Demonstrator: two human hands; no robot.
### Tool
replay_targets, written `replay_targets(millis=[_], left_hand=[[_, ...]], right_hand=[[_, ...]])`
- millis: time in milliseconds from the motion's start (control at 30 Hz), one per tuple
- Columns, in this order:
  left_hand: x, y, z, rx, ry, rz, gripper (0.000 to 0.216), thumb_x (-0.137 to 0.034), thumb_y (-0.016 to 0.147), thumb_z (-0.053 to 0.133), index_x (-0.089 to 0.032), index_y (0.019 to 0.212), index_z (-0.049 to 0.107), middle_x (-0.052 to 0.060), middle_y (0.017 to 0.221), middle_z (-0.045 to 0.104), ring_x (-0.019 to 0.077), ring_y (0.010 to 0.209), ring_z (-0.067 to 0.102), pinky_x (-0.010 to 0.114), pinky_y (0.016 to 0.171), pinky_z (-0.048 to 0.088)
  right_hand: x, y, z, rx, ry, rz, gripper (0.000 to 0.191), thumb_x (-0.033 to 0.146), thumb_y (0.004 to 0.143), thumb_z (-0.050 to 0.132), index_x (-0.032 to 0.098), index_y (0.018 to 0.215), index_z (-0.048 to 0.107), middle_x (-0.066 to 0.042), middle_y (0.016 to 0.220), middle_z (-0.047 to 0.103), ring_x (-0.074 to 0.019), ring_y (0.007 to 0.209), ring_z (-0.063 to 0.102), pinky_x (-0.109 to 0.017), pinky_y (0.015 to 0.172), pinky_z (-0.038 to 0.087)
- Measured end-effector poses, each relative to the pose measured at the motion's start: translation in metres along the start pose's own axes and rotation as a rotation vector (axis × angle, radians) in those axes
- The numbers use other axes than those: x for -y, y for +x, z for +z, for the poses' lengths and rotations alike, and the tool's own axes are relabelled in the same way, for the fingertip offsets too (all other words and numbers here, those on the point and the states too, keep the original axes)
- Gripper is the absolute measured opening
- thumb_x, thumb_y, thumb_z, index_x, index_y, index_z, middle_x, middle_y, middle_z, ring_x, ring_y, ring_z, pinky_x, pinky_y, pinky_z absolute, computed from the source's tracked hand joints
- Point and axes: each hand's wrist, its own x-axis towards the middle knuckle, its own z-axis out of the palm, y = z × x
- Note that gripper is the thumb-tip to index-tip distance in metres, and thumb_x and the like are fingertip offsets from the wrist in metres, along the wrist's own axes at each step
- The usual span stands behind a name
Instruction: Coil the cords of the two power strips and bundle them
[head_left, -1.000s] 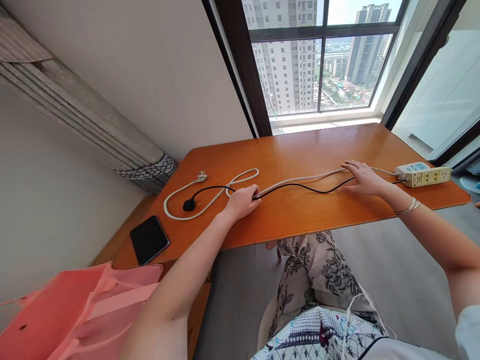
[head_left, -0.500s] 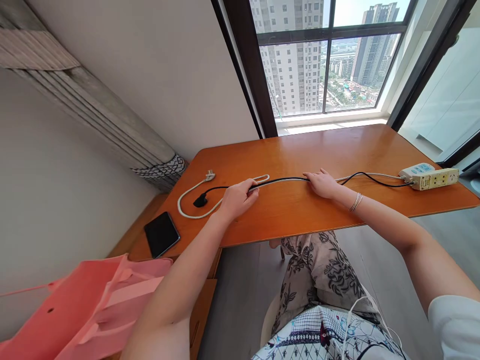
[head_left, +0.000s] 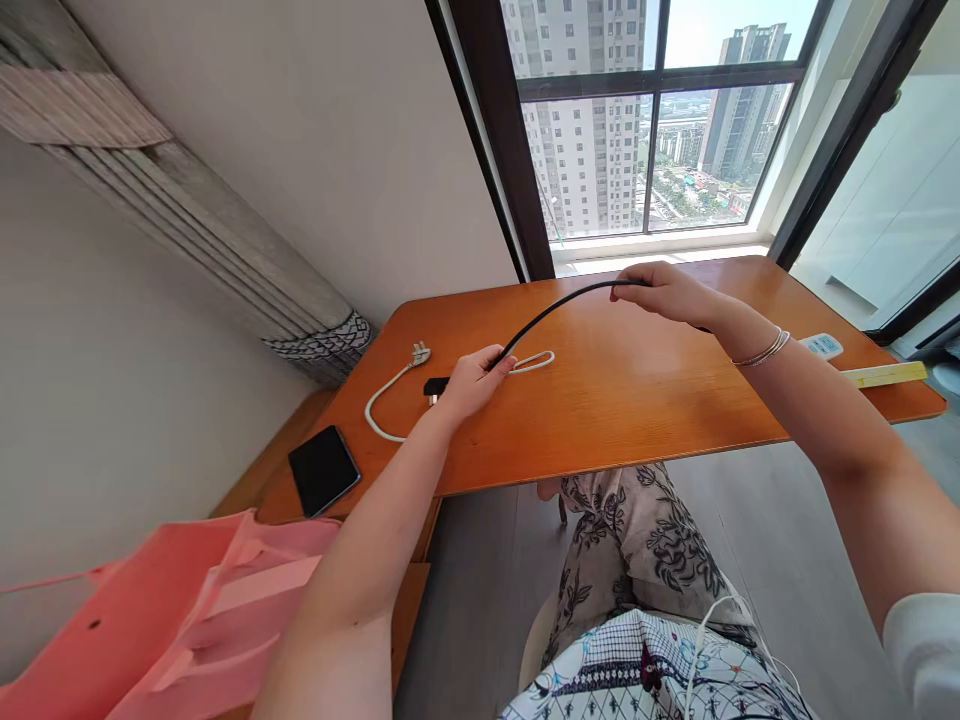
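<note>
A black power cord [head_left: 559, 303] arches up off the wooden desk [head_left: 577, 410] between my hands. My left hand [head_left: 474, 383] is closed around it near the plug end; the black plug [head_left: 435, 387] peeks out beside that hand. Higher and farther right, my right hand [head_left: 664, 293] pinches the same cord. A white cord [head_left: 375, 405] lies on the desk, its plug [head_left: 420, 353] at the left and a loop [head_left: 536, 361] past my left hand. Behind my right forearm show parts of a white power strip [head_left: 823, 346] and a yellowish one [head_left: 889, 375].
A black tablet or phone [head_left: 324, 470] lies at the desk's left end. A pink bag or organizer [head_left: 187, 620] hangs at the lower left. Beyond the desk's far edge is a window [head_left: 600, 170], with a gathered curtain [head_left: 225, 240] on the left.
My right hand has lifted the black cord up and away from the desk, so it now arches. The black plug has shifted toward my left hand. The white cord stays on the desk.
</note>
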Motion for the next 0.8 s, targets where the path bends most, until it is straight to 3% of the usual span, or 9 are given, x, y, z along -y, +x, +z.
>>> replay_targets(millis=[200, 333, 467, 567, 667, 800], left_hand=[[0.006, 0.026, 0.016, 0.067, -0.241, -0.072, 0.045, -0.067, 0.082, 0.053, -0.023, 0.074, 0.054, 0.004, 0.073, 0.063, 0.0202, 0.077, 0.06, 0.035, 0.079, 0.052], [-0.005, 0.039, 0.026, 0.086, -0.261, -0.035, 0.05, -0.072, 0.082, 0.054, -0.022, 0.074, 0.056, 0.009, 0.088, 0.072, 0.0233, 0.092, 0.064, 0.04, 0.095, 0.051], [-0.017, 0.051, 0.032, 0.163, -0.27, -0.035, 0.042, -0.063, 0.083, 0.061, -0.021, 0.084, 0.059, 0.01, 0.1, 0.076, 0.0261, 0.103, 0.066, 0.041, 0.095, 0.052], [-0.019, 0.063, 0.026, 0.098, -0.258, -0.02, 0.033, -0.053, 0.087, 0.058, -0.02, 0.091, 0.059, 0.011, 0.106, 0.075, 0.0252, 0.106, 0.067, 0.04, 0.095, 0.053], [-0.013, 0.076, 0.01, -0.02, -0.084, 0.011, 0.029, -0.039, 0.08, 0.067, -0.019, 0.1, 0.06, 0.011, 0.115, 0.073, 0.0265, 0.111, 0.067, 0.042, 0.102, 0.051], [0.0, 0.086, -0.01, -0.119, 0.111, 0.03, 0.054, -0.017, 0.07, 0.071, -0.018, 0.123, 0.058, 0.014, 0.133, 0.067, 0.0292, 0.127, 0.062, 0.044, 0.112, 0.046]], right_hand=[[0.055, 0.035, -0.04, -0.374, 0.278, -0.165, 0.018, 0.024, 0.101, 0.056, 0.018, 0.085, 0.06, 0.009, 0.052, 0.031, -0.0061, 0.047, 0.029, -0.019, 0.047, 0.024], [0.1, 0.05, -0.049, -0.51, 0.363, -0.2, 0.026, 0.013, 0.105, 0.046, 0.014, 0.081, 0.056, 0.014, 0.044, 0.028, -0.0013, 0.041, 0.023, -0.012, 0.045, 0.019], [0.129, 0.063, -0.055, -0.589, 0.348, -0.275, 0.022, 0.017, 0.101, 0.042, 0.01, 0.085, 0.054, 0.017, 0.042, 0.03, 0.0029, 0.039, 0.029, -0.007, 0.051, 0.022], [0.133, 0.073, -0.072, -0.694, 0.296, -0.283, 0.024, 0.019, 0.1, 0.034, 0.012, 0.081, 0.049, 0.018, 0.046, 0.022, 0.0061, 0.039, 0.028, -0.008, 0.057, 0.024], [0.126, 0.077, -0.097, -0.7, 0.19, -0.227, 0.031, 0.019, 0.1, 0.032, 0.02, 0.069, 0.037, 0.013, 0.05, 0.022, 0.0056, 0.046, 0.037, -0.011, 0.057, 0.026], [0.109, 0.077, -0.13, -0.711, 0.172, -0.276, 0.041, 0.026, 0.104, 0.051, 0.026, 0.065, 0.037, 0.005, 0.052, 0.027, -0.0047, 0.054, 0.053, -0.015, 0.046, 0.039]])
